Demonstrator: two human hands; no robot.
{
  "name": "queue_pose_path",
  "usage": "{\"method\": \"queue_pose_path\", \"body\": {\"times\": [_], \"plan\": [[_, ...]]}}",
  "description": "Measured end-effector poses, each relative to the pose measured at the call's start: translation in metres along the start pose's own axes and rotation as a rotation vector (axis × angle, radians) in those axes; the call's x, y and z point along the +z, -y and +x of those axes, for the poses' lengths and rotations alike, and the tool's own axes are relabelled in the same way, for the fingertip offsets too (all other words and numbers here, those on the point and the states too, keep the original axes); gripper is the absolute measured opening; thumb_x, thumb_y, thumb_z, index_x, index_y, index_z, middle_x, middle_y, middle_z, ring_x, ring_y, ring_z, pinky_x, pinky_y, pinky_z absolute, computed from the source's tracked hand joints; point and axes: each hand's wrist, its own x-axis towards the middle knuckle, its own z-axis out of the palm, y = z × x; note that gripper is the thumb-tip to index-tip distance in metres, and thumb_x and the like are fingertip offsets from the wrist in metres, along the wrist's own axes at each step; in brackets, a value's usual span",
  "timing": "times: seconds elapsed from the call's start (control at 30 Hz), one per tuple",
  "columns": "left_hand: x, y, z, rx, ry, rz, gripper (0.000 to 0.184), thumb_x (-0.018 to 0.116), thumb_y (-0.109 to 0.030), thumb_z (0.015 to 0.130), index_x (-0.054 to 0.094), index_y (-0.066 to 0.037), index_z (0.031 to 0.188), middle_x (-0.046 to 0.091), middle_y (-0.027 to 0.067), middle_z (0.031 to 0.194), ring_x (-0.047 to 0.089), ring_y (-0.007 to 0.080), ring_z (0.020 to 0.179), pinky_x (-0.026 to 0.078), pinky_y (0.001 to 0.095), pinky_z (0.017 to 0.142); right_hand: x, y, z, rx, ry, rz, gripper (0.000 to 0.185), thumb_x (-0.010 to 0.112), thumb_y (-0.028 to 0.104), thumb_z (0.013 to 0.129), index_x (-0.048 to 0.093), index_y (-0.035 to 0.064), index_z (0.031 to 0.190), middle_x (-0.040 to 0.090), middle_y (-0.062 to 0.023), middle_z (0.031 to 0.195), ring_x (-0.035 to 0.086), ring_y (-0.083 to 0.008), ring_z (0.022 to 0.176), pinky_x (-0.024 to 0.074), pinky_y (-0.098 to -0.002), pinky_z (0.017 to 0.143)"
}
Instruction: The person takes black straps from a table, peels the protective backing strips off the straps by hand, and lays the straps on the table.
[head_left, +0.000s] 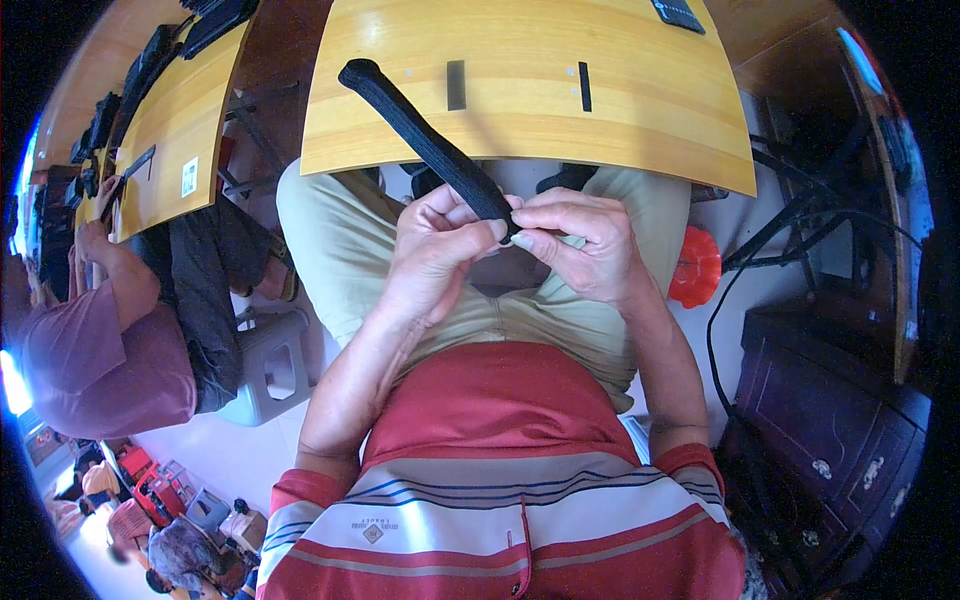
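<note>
Wood tabletop ahead, L hand & R hand pinch blk knit tube nr end; shirt txt unclear.

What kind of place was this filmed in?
Probably a small textile workshop: a black knitted piece in the hands, a co-worker at a neighbouring table, dark piles on it.

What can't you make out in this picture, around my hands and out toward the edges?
- Near end of the black knitted piece, head view: covered by the fingers of the left hand and right hand.
- Rest of the dark flat item, head view: cut off by the top edge.
- Shirt lettering, head view: too small.
- What the people at lower left are doing, head view: too small.
</note>
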Motion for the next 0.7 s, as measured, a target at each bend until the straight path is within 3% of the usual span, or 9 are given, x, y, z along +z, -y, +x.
{"method": "queue_pose_path", "body": {"times": [0.7], "plan": [[0.004,0.011,0.001,0.082,-0.095,0.050,0.027,0.069,0.003,0.075,0.063,0.000,0.101,0.068,0.0068,0.096,0.063,0.0110,0.084,0.051,0.0256,0.077,0.001,-0.002,0.001,0.023,0.002,-0.033,0.014,0.069,0.002,0.078,0.068,-0.0029,0.091,0.069,-0.0157,0.088,0.069,-0.0294,0.079,0.0546,-0.0356,0.070]]}}
